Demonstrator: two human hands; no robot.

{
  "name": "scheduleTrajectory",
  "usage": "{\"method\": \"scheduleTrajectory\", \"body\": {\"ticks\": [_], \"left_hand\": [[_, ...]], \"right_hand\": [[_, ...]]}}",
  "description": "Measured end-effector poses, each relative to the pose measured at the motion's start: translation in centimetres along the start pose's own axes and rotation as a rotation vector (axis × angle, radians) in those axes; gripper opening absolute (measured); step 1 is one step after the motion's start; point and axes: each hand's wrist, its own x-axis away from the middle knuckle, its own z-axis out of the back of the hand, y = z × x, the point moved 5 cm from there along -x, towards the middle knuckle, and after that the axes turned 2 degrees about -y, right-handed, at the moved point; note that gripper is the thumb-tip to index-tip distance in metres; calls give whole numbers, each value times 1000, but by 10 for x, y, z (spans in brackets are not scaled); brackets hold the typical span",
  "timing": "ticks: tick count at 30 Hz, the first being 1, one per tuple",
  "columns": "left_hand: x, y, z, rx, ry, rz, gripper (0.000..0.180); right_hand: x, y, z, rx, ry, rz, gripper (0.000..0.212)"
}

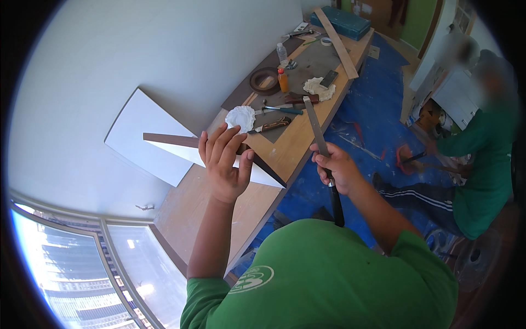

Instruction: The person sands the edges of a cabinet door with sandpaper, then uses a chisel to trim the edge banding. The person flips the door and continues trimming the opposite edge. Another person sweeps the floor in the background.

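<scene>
Slanted, black-handled grey file [316, 124] right of dark-edged white panel [259, 175]

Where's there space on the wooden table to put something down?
The near end of the table has bare wood between the window and white boards, beneath the left forearm. The middle is crowded: hammer, orange bottle, brown coil.

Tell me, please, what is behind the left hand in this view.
Past the left hand, a brown strip shows leftward and a white board on both sides; whatever the hand and fingers directly cover cannot be seen.
</scene>
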Motion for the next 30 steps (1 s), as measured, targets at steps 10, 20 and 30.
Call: {"method": "scheduleTrajectory", "body": {"ticks": [10, 20, 30], "left_hand": [[25, 2, -9, -168, 181, -171, 33], [19, 4, 6, -85, 155, -68, 27], [-19, 8, 13, 111, -42, 82, 14]], "right_hand": [[2, 24, 63, -238, 69, -166, 24], [36, 41, 70, -250, 8, -278, 26], [49, 53, 73, 341, 39, -242, 18]]}}
